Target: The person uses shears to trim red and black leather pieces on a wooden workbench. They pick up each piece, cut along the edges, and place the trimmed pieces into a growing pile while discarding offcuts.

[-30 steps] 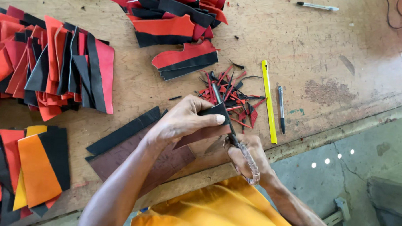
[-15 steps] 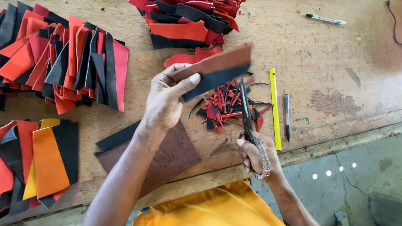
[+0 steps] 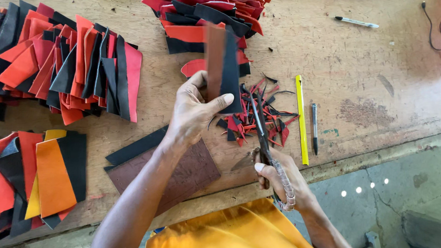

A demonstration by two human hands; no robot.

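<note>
My left hand (image 3: 195, 111) grips a stacked brown and black leather strip (image 3: 222, 65), held upright above the wooden table (image 3: 369, 60). My right hand (image 3: 279, 177) holds a pair of scissors (image 3: 262, 128) by the wrapped handles, blades pointing away from me just right of the strip and apart from it. A heap of red and black trimmings (image 3: 260, 118) lies under the blades. Under my left forearm rest a brown leather sheet (image 3: 184, 174) and a black strip (image 3: 134, 148).
Piles of cut red, orange and black pieces lie at the left (image 3: 71, 70), the near left (image 3: 33, 178) and the far centre (image 3: 204, 16). A yellow ruler (image 3: 301, 119), a dark pen (image 3: 314, 127), a white marker (image 3: 356, 22) and a black cable (image 3: 434, 26) sit to the right. The table edge (image 3: 375, 156) runs past my right hand.
My left hand lifted the strip off the table and turned it from slanted to upright. The scissors drew back from it and stayed in my right hand.
</note>
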